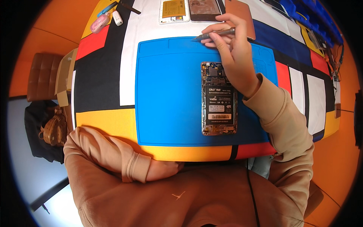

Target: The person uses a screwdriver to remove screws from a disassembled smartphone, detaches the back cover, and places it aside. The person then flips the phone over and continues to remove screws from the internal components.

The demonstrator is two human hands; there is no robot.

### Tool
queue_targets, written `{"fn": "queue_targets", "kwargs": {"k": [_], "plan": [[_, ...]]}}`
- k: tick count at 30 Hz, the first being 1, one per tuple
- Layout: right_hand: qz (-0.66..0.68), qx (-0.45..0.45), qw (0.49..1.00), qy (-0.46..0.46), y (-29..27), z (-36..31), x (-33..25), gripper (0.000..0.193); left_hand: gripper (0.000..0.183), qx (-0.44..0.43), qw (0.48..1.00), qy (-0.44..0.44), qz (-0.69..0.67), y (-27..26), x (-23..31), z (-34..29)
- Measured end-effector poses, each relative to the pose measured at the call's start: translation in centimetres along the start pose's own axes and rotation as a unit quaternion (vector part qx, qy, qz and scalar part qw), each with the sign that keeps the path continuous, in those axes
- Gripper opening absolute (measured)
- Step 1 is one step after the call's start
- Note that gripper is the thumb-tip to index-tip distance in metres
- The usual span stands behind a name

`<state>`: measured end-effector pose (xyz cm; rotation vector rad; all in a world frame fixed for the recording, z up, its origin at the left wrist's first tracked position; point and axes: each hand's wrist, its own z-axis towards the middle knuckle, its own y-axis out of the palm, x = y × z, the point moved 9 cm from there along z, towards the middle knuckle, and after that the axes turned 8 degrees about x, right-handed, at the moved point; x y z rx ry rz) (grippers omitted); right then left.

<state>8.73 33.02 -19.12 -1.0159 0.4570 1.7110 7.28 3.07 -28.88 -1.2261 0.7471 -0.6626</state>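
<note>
My right hand [240,56] is raised over the upper part of a blue work mat [170,94]. Its fingers pinch a slim, dark pen-shaped tool [221,34], whose thin pointed tip aims left near the mat's far edge. Left of my right wrist, an opened phone [219,109] lies on the mat with its circuit board and black battery exposed. The tool does not touch that phone. My left hand [163,170] rests low at the table's front edge, close to my body. Its fingers are mostly hidden there, so any grip cannot be seen.
Beyond the mat lie a white phone with a yellow battery [173,10], a dark-screened phone [205,8] and a reddish-brown panel [241,17]. A pink case [100,24] and a small white device [117,18] sit far left. Blue bins [302,17] stand far right.
</note>
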Motion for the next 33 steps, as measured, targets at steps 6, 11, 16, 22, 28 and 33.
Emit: {"fn": "queue_targets", "kwargs": {"k": [6,11,16,22,28,33], "plan": [[-0.007,0.01,1.0,-0.012,-0.3,0.1,-0.1,0.029,0.03,-0.012,1.0,0.008,-0.02,-0.2,-0.1,0.0],[0.008,0.034,0.999,-0.037,-1.5,0.2,-0.3,0.026,0.032,-0.027,0.999,0.009,-0.026,-0.3,-0.3,0.1],[0.026,0.059,0.997,-0.038,-2.3,-0.1,-0.6,0.025,0.032,-0.005,1.0,0.005,-0.023,-0.6,-0.2,0.1],[0.068,0.028,0.997,-0.037,-1.8,-0.2,-0.7,0.024,0.032,-0.006,1.0,-0.015,-0.027,0.0,0.0,-0.1],[0.071,0.005,0.995,-0.063,-1.4,-0.2,-1.4,0.024,0.034,-0.055,0.998,-0.007,-0.026,1.1,0.5,-0.8],[0.028,-0.019,0.993,-0.117,-0.7,-1.0,-3.1,0.026,0.035,-0.015,1.0,0.008,-0.006,-0.9,6.0,-1.7]]}}
